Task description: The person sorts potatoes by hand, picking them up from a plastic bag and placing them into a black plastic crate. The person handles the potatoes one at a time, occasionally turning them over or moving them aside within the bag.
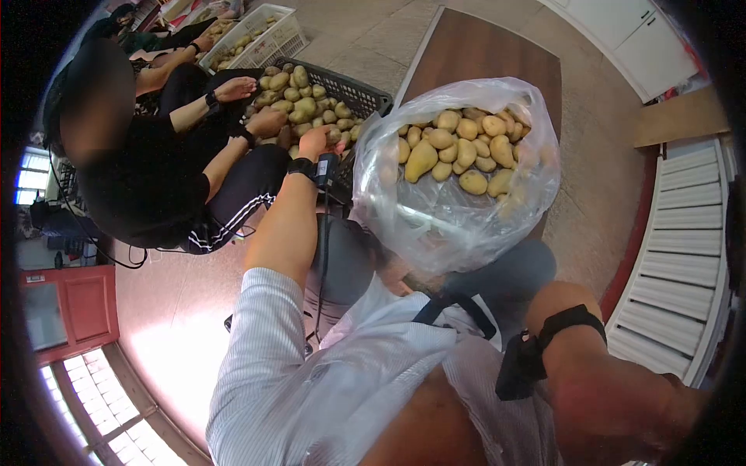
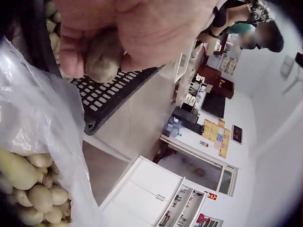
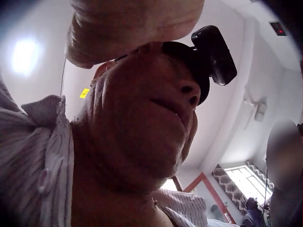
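Note:
My left hand (image 1: 315,144) reaches over the near edge of a black plastic crate (image 1: 350,95) of potatoes. In the left wrist view its thumb and fingers hold a dirt-marked potato (image 2: 104,59). My right hand (image 1: 625,408) is raised close to the head camera at the lower right, and its fingers do not show. From the right wrist view, this hand (image 3: 135,28) fills the top, beside my face. A clear plastic bag (image 1: 435,233) stands open before my knees, with many yellow potatoes (image 1: 466,151) in it.
On my left a seated person in black (image 1: 140,179) reaches both hands into the same crate. Behind it stands a white crate (image 1: 284,35) of potatoes. A brown board (image 1: 482,46) lies beyond the bag. A white radiator (image 1: 672,256) lines the right wall.

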`<state>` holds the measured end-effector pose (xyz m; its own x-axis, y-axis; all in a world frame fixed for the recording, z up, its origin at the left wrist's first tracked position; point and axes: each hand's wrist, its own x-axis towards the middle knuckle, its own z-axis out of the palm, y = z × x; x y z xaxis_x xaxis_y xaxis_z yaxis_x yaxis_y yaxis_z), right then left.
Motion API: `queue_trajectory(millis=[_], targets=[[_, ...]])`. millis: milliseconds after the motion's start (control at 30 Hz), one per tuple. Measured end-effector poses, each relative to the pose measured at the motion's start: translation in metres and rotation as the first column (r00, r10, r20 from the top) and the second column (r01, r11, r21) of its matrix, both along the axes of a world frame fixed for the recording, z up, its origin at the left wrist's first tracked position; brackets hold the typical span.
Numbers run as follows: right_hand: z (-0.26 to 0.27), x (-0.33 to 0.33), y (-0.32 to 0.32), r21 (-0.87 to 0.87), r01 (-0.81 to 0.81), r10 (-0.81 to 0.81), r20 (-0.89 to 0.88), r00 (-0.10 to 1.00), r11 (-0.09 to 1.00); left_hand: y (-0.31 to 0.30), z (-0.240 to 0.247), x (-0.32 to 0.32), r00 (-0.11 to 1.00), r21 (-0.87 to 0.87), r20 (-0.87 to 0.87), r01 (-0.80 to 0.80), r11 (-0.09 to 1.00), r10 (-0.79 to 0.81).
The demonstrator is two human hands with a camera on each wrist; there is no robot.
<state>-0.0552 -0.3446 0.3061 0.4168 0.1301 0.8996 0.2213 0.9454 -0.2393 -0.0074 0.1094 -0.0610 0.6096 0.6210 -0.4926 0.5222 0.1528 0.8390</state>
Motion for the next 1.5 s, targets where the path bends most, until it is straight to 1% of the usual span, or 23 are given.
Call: queue_trajectory(millis=[67,167,200,233,267,300,367,400,467,500,533,600,667,733,767,833,867,1033,1100,1233,1400,1433,1500], targets=[[-0.003,-0.001,-0.001,0.003,0.003,-0.003,-0.011,1.000,1.000,0.012,-0.014,-0.004,0.983,0.254,-0.104,0.176,0.951,-0.154],[-0.004,0.000,0.013,0.009,0.011,-0.011,-0.023,1.000,1.000,0.023,-0.024,-0.007,0.895,0.552,-0.316,0.442,0.707,-0.313],[-0.004,-0.001,0.012,0.008,0.017,-0.017,-0.025,1.000,1.000,0.020,-0.024,-0.006,0.896,0.552,-0.314,0.442,0.707,-0.315],[-0.013,0.004,0.010,0.005,0.019,-0.019,-0.022,1.000,1.000,0.016,-0.023,-0.004,0.983,0.324,-0.127,0.170,0.931,-0.135],[-0.031,0.012,0.007,0.020,0.214,-0.214,0.017,0.977,0.977,0.012,-0.022,-0.003,0.994,0.017,-0.006,-0.107,0.994,0.107],[-0.045,0.020,0.007,0.040,0.400,-0.402,0.052,0.914,0.916,0.022,-0.040,-0.005,0.995,0.012,-0.008,-0.104,0.995,0.104],[-0.055,0.043,0.022,-0.197,0.249,-0.214,0.181,0.960,0.948,0.055,-0.086,-0.006,0.981,0.319,-0.136,0.178,0.931,-0.141],[-0.061,0.050,0.030,-0.249,0.282,-0.269,0.087,0.959,0.927,0.050,-0.075,-0.008,0.980,0.316,-0.138,0.183,0.931,-0.146],[-0.084,0.068,0.053,-0.340,0.365,-0.418,-0.098,0.903,0.867,0.045,-0.051,-0.011,0.787,0.620,-0.537,0.612,0.490,-0.303],[-0.103,0.082,0.065,-0.383,0.413,-0.507,-0.187,0.842,0.826,0.043,-0.049,-0.011,0.786,0.620,-0.538,0.614,0.489,-0.305],[-0.132,0.098,0.066,-0.496,0.400,-0.539,-0.172,0.825,0.771,0.041,-0.047,-0.012,0.758,0.624,-0.577,0.650,0.434,-0.305],[-0.182,0.121,0.075,-0.775,0.367,-0.713,-0.148,0.685,0.514,0.046,-0.055,-0.009,0.730,0.628,-0.615,0.682,0.375,-0.299],[-0.248,0.145,0.074,-0.949,0.246,-0.763,0.009,0.646,0.197,0.063,-0.083,-0.010,0.700,0.667,-0.642,0.711,0.221,-0.313],[-0.282,0.146,0.071,-0.928,0.327,-0.695,0.354,0.625,-0.178,0.058,-0.070,-0.010,0.645,0.613,-0.694,0.762,0.207,-0.320],[-0.306,0.149,0.067,-0.930,0.327,-0.695,0.348,0.629,-0.170,0.054,-0.064,-0.009,0.582,0.551,-0.740,0.812,0.192,-0.337],[-0.353,0.155,0.057,-0.824,0.441,-0.553,0.566,0.612,-0.355,0.050,-0.062,-0.004,0.603,0.539,-0.743,0.797,0.274,-0.290],[-0.365,0.156,0.055,-0.826,0.441,-0.555,0.563,0.612,-0.352,0.050,-0.062,-0.003,0.620,0.526,-0.744,0.774,0.353,-0.250],[-0.407,0.157,0.046,-0.705,0.547,-0.339,0.703,0.626,-0.452,0.056,-0.073,-0.004,0.671,0.568,-0.704,0.729,0.381,-0.234],[-0.402,0.152,0.046,-0.663,0.580,-0.317,0.743,0.589,-0.473,0.065,-0.082,-0.009,0.624,0.601,-0.702,0.778,0.182,-0.344],[-0.392,0.143,0.047,-0.561,0.641,-0.211,0.814,0.541,-0.523,0.059,-0.075,-0.007,0.651,0.608,-0.696,0.759,0.232,-0.304],[-0.394,0.135,0.047,-0.535,0.629,-0.158,0.818,0.554,-0.565,0.052,-0.057,-0.009,0.586,0.577,-0.730,0.804,0.143,-0.352],[-0.394,0.134,0.048,-0.526,0.619,-0.151,0.819,0.554,-0.583,0.085,-0.129,0.003,0.638,0.627,-0.726,0.768,0.134,-0.256],[-0.396,0.130,0.047,-0.545,0.592,-0.169,0.803,0.571,-0.593,0.089,-0.118,-0.001,0.636,0.619,-0.722,0.770,0.158,-0.272]])
